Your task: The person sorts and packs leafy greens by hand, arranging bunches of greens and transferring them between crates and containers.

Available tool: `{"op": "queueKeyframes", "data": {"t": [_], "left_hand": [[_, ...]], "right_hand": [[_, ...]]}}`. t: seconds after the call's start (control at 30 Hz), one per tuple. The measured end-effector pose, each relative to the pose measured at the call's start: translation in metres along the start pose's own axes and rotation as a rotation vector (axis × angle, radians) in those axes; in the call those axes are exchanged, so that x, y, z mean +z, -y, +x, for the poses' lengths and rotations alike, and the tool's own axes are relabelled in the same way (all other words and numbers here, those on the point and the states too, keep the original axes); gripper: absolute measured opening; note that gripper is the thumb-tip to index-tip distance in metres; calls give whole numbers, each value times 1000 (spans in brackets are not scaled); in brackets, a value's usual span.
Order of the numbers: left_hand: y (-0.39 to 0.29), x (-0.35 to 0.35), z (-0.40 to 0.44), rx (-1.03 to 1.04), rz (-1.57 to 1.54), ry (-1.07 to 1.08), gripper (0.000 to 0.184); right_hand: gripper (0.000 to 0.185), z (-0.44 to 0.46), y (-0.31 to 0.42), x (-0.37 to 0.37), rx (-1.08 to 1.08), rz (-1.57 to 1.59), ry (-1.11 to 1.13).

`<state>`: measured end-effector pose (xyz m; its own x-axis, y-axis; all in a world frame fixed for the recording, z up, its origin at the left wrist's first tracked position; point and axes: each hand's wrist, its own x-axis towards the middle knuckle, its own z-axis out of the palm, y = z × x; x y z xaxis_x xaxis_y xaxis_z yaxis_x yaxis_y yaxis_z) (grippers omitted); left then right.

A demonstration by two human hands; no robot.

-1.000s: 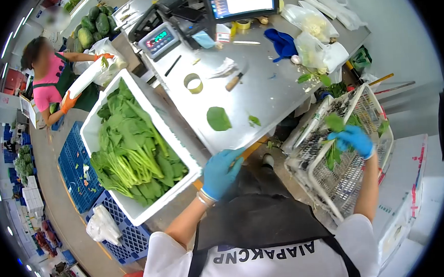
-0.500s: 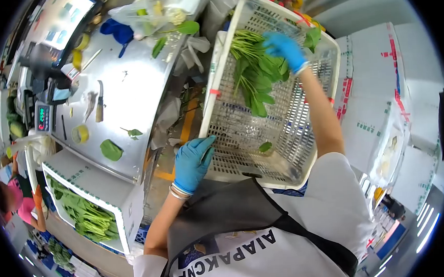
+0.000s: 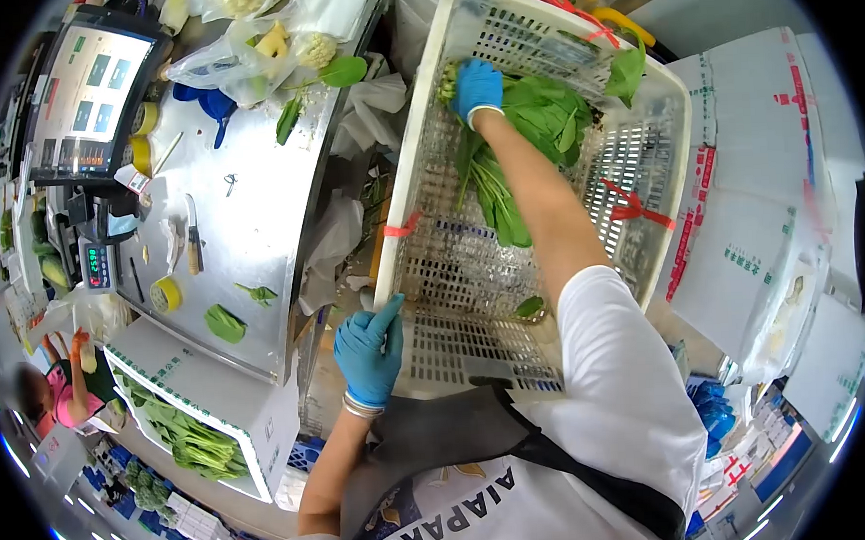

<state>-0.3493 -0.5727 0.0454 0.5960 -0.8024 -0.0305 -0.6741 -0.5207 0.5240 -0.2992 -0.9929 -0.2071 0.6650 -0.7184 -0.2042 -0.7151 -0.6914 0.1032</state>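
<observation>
My right hand [image 3: 479, 87], in a blue glove, reaches into the white plastic crate [image 3: 407, 179] and closes round the stem end of the leafy greens [image 3: 544, 111]. More leaves and stems spread below it in the crate. My left hand [image 3: 369, 351], also gloved in blue, is beside the crate's lower left edge, thumb and forefinger apart, holding nothing. A loose leaf [image 3: 529, 306] lies lower in the crate. Another leaf [image 3: 625, 75] hangs at its upper right rim.
A metal table [image 3: 242, 216] at left carries a knife [image 3: 194, 244], yellow tape [image 3: 166, 294], loose leaves and bagged cauliflower [image 3: 316, 51]. Below it is a foam box [image 3: 252, 452] of greens. White cartons [image 3: 737, 160] stand right. Another person [image 3: 69, 387] is at far left.
My right hand has moved left across the crate onto the stem ends and closed there. My left hand has shifted slightly down and right. The view has shifted a little.
</observation>
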Motion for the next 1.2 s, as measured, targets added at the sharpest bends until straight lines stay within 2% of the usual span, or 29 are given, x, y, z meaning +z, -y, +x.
{"op": "queueKeyframes", "data": {"t": [0.1, 0.2, 0.27, 0.33, 0.4, 0.47, 0.53, 0.63, 0.73, 0.8, 0.83, 0.9, 0.93, 1.0, 1.07, 1.1, 1.13, 1.17, 1.2], "left_hand": [[1, 1, 0, -7, -7, -17, 38], [3, -1, -1, -3, -16, -19, 38], [4, -3, 0, 16, -22, -31, 37], [4, -3, 0, 19, -24, -44, 37], [3, -3, -1, 30, -43, -42, 36], [5, -4, -1, 49, -67, -39, 35], [9, -7, -2, 96, -106, -37, 31], [19, -20, -8, 147, -236, 10, 29], [34, -39, -26, 189, -351, -27, 28], [52, -54, -47, 229, -323, -103, 27], [68, -56, -61, 233, -289, -112, 26], [97, -62, -98, 228, -277, -227, 25], [111, -74, -120, 144, -296, -204, 25], [129, -111, -166, 4, -277, -292, 25], [143, -169, -215, -165, -474, -589, 26], [144, -205, -243, -385, -480, -624, 27], [156, -229, -265, -354, -441, -834, 26], [158, -257, -277, -466, -477, -964, 27], [169, -276, -298, -483, -262, -1051, 28]], "right_hand": [[56, -36, -12, -71, -5, 184, -1], [59, -44, -44, -49, -39, 600, -267], [65, -61, -78, -58, -157, 938, -276], [63, -93, -106, -91, -268, 890, -438], [54, -137, -121, -145, -205, 1227, -398], [52, -173, -139, -192, -108, 1428, -362], [63, -200, -144, -238, -191, 1708, -365], [74, -217, -148, -266, -289, 2068, -303], [80, -235, -108, -298, -395, 2219, -308], [82, -239, -69, -308, -467, 2288, -224], [86, -242, -49, -315, -429, 2251, -151], [83, -241, -4, -319, -649, 2487, 229], [85, -243, 31, -326, -630, 2447, 235], [91, -266, 125, -357, -697, 2360, 326], [96, -282, 225, -366, -905, 2265, 495], [94, -287, 268, -359, -1014, 2301, 729], [94, -313, 320, -365, -1076, 2223, 933], [95, -347, 376, -364, -922, 2194, 737], [91, -355, 416, -346, -934, 2228, 1097]]}}
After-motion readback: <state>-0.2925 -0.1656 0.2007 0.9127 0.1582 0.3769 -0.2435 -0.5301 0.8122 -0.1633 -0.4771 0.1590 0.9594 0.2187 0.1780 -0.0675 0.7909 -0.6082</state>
